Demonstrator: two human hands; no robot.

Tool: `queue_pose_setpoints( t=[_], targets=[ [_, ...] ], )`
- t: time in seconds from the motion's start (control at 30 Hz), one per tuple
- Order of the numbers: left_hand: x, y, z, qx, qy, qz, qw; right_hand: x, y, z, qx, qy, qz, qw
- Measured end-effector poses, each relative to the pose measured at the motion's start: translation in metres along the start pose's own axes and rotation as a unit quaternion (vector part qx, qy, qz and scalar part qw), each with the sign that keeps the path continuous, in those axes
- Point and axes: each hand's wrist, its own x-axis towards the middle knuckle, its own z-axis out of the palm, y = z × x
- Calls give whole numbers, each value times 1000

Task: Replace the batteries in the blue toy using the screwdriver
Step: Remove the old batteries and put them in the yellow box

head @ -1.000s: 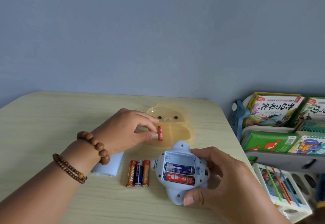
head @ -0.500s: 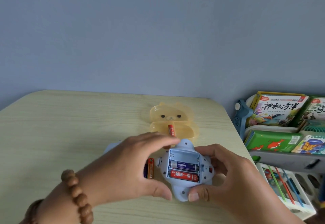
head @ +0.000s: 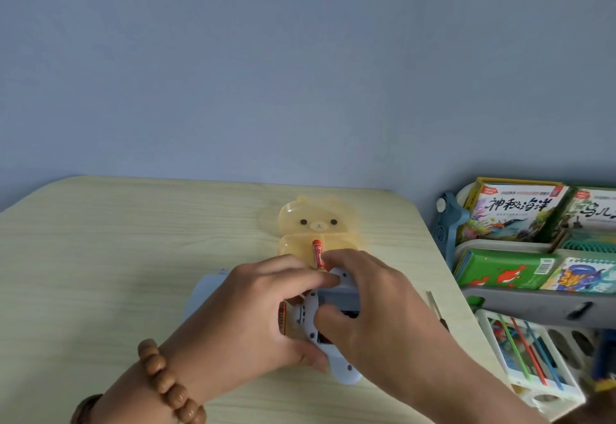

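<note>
The blue toy [head: 343, 373] lies back-up on the table, near the front, mostly covered by both hands. My left hand [head: 253, 317] grips its left side, thumb at the lower edge. From the right, my right hand [head: 376, 310] reaches over the toy, with fingers on the top edge and thumb pressed into the open battery compartment [head: 336, 300]. One red battery [head: 318, 253] lies in the lower half of the yellow bear-shaped tray [head: 320, 223] just behind the toy. Loose batteries [head: 282, 322] peek out under my left hand. A thin screwdriver [head: 432, 302] lies to the right.
The pale blue battery cover [head: 203, 293] lies left of the toy, partly under my left wrist. The table edge [head: 443, 273] runs close on the right. Beyond it stands a rack of children's books [head: 513, 210] and a white basket [head: 533, 357].
My left hand put the red battery into the bear tray, then came back to the toy's left side. My right hand shifted from the toy's right side to over the battery compartment.
</note>
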Motion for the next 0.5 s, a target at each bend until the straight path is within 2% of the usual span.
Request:
queue_pose_setpoints(
  t=[0.5],
  targets=[
    [-1,3,0,-19,1,-10,1000,2,1,4,27,4,-10,1000]
  ],
)
